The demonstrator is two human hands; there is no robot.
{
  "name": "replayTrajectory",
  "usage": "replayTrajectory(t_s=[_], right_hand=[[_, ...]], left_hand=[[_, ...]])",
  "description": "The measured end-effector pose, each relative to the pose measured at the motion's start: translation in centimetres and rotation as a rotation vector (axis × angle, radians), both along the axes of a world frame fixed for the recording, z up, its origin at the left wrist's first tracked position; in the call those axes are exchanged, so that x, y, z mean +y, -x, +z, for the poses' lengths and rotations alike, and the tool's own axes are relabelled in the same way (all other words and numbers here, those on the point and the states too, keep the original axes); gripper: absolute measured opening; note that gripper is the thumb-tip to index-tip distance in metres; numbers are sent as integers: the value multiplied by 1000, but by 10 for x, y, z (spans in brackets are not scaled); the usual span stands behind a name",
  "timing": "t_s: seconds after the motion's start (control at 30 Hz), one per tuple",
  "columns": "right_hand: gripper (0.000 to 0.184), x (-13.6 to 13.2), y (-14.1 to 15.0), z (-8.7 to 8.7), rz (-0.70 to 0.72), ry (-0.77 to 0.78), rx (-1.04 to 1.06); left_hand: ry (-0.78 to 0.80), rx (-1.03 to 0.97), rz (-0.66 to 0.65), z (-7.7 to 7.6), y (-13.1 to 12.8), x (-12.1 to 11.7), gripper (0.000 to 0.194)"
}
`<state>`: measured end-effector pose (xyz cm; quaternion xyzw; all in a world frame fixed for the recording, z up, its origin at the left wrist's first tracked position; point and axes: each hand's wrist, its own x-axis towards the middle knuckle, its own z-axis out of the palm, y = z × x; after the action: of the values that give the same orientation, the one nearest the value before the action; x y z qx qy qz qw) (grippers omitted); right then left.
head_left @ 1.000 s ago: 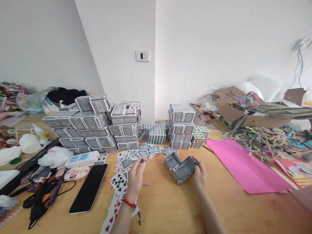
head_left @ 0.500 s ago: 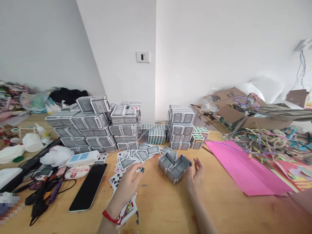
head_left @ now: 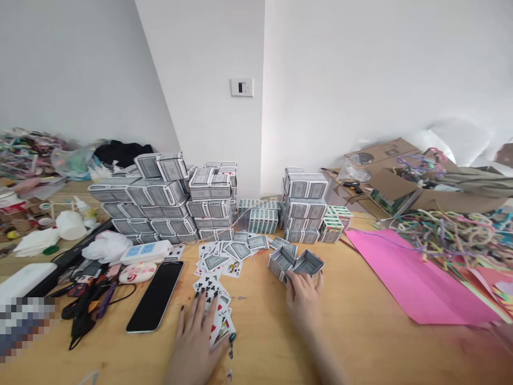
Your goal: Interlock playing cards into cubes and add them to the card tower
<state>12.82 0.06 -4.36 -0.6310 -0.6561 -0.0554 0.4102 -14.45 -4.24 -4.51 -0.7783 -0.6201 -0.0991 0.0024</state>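
My left hand (head_left: 194,329) lies flat with fingers spread on a fan of face-up playing cards (head_left: 225,327) on the wooden table. My right hand (head_left: 303,294) grips the near side of an open heart-shaped box (head_left: 281,259) built from grey-backed folded playing cards. Its thumb and fingers hide part of the box's front wall. Beyond my left hand, more loose playing cards (head_left: 236,251) are scattered, some face down and some face up. A black phone (head_left: 155,299) rests to the left of that hand.
Stacks of folded-card blocks (head_left: 156,192) stand behind on the left, another stack (head_left: 305,206) behind the box. Green-and-white card boxes (head_left: 262,220) sit between them. A power strip (head_left: 146,251) lies left; pink paper (head_left: 404,283) and tangled cords (head_left: 449,235) lie right.
My left hand has come down flat onto the face-up cards. My right hand has moved from beside the box to grip its near side. The whole view has shifted slightly.
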Motion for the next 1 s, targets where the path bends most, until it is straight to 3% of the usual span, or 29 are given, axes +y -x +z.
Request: replayTrajectory(t_s=[0.27,0.63,0.8,0.9,1.0], right_hand=[[18,0,-6,-1,-88,-64,48],[11,-1,-9,5,-90,-31,71],[10,0,-8,9,-108,-62,77],[13,-2,-4,14,-104,-127,90],[20,-8,8,17,11,-218,106]], left_hand=[[-28,-34,-214,9,-21,12,61],[107,-227,-362,16,-55,41,53],[71,-403,-212,22,-57,81,36],[-82,-352,-31,22,-53,115,43],[-84,-217,168,13,-50,136,55]])
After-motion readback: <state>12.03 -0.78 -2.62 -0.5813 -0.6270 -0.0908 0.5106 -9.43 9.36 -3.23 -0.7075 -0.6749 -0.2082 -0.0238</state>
